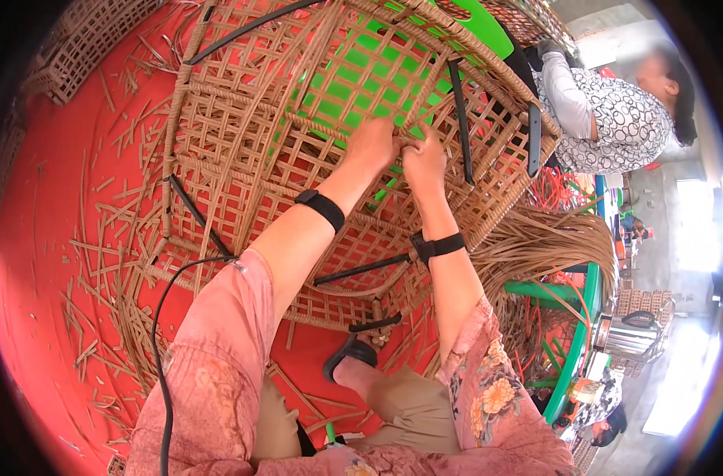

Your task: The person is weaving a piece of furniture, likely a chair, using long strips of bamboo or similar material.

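Observation:
A large brown open-weave wicker panel [329,127], like the side of a basket or chair, spreads in front of me with a rope-wrapped rim. Near its middle, my left hand [371,147] is closed, its fingertips pinching a thin brown weaving strip at a wrapped bar. Right beside it my right hand [425,163] is closed too, thumb and fingers on the same spot; the two hands nearly touch. Exactly how the strip runs between the fingers is hidden. Black bands [461,119] are wrapped across parts of the frame.
Bright green plastic [484,28] shows behind the weave. Cut strips [84,317] litter the red floor covering [36,301]. A bundle of long strips [559,238] hangs over a green stand [571,365] at right. A metal pot [627,337] and a seated person [615,119] are farther right. A black cable [161,349] runs along my left sleeve.

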`<state>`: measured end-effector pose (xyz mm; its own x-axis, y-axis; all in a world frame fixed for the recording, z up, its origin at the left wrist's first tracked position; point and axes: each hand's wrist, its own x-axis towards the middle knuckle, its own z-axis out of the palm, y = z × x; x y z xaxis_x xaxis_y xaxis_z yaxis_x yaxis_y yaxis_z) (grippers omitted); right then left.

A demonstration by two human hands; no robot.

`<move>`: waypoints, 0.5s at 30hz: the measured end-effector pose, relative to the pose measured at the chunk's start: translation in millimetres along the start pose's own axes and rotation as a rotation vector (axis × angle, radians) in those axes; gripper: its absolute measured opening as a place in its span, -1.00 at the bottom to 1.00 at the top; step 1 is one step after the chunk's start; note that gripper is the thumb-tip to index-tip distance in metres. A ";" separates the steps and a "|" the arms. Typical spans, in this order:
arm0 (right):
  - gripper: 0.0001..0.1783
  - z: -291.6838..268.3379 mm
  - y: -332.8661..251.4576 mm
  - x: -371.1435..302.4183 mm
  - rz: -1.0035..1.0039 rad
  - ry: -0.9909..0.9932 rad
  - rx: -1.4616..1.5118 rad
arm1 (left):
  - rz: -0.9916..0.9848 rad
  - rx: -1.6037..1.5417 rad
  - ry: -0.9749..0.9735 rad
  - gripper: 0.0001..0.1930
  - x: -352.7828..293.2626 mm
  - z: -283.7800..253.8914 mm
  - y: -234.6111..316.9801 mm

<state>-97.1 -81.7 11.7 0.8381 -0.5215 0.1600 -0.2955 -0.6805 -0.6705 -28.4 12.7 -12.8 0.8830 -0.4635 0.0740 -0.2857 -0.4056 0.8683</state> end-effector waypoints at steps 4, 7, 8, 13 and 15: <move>-0.31 2.5 4.9 1.9 0.182 -0.122 0.307 | 0.028 -0.059 -0.051 -0.77 0.8 -0.1 -4.8; -0.30 4.6 3.0 3.5 0.283 -0.161 0.380 | 0.037 -0.088 -0.130 -0.79 4.8 -6.6 -10.4; -0.30 5.0 1.8 3.1 0.286 -0.164 0.381 | 0.033 -0.087 -0.131 -0.79 5.1 -8.5 -11.3; -0.28 6.8 -6.2 1.1 0.298 -0.114 0.435 | 0.172 0.045 -0.047 -0.73 -3.1 -13.3 -13.0; -0.29 6.5 -10.5 -2.1 0.319 -0.111 0.472 | 0.209 0.206 -0.040 -0.73 -11.6 -16.7 -12.8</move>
<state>-92.8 -70.1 13.6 0.7915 -0.5890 -0.1631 -0.3267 -0.1821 -0.9274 -28.8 36.3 -16.5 0.7828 -0.5828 0.2182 -0.5332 -0.4474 0.7181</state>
